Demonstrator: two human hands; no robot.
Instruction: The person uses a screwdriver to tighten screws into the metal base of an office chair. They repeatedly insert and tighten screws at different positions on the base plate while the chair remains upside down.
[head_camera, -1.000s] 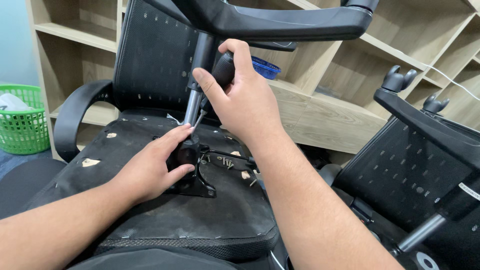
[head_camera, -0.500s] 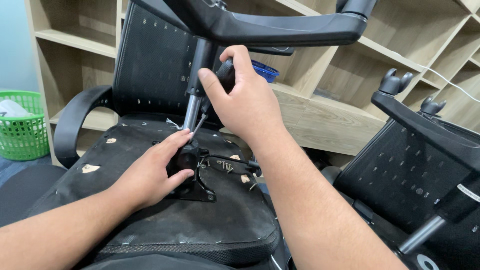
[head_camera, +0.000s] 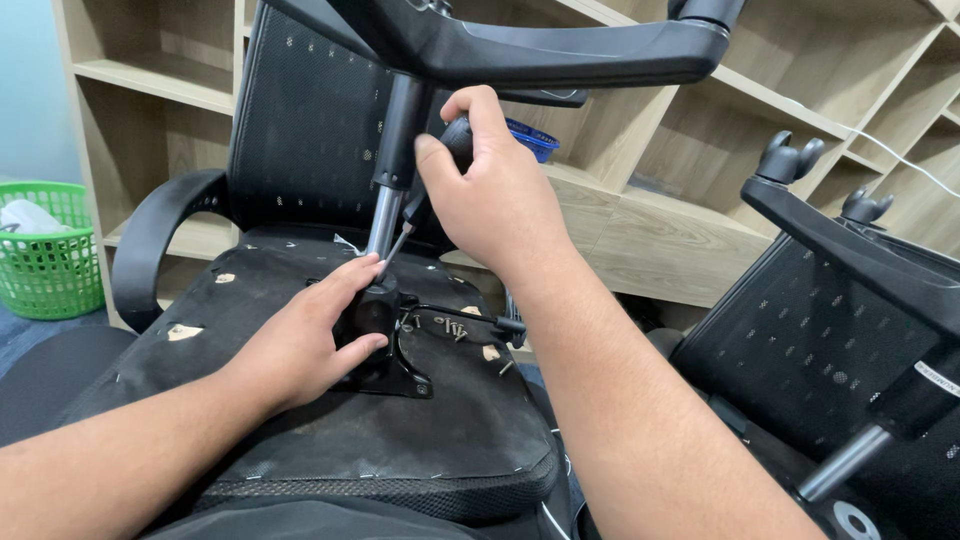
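An office chair lies upside down, its black seat underside (head_camera: 300, 440) facing up with a black metal mechanism plate (head_camera: 395, 375) bolted at the middle. A chrome gas cylinder (head_camera: 385, 220) rises from it to the black star base (head_camera: 540, 50) overhead. My left hand (head_camera: 310, 335) rests on the mechanism, fingers against the cylinder's foot. My right hand (head_camera: 495, 195) grips a black-handled screwdriver (head_camera: 455, 140), its thin shaft (head_camera: 397, 245) angled down to the mechanism by my left fingertips. Loose screws (head_camera: 450, 327) lie on the seat just right of the plate.
A second overturned black mesh chair (head_camera: 830, 330) stands at the right with castors up. Wooden shelving (head_camera: 640, 200) runs behind, holding a blue bowl (head_camera: 530, 140). A green plastic basket (head_camera: 45, 245) sits at the left. The chair's armrest (head_camera: 150, 240) curves at left.
The view has shifted slightly. Both hands stay on the mechanism and the screwdriver, with my right hand turned a little on the handle.
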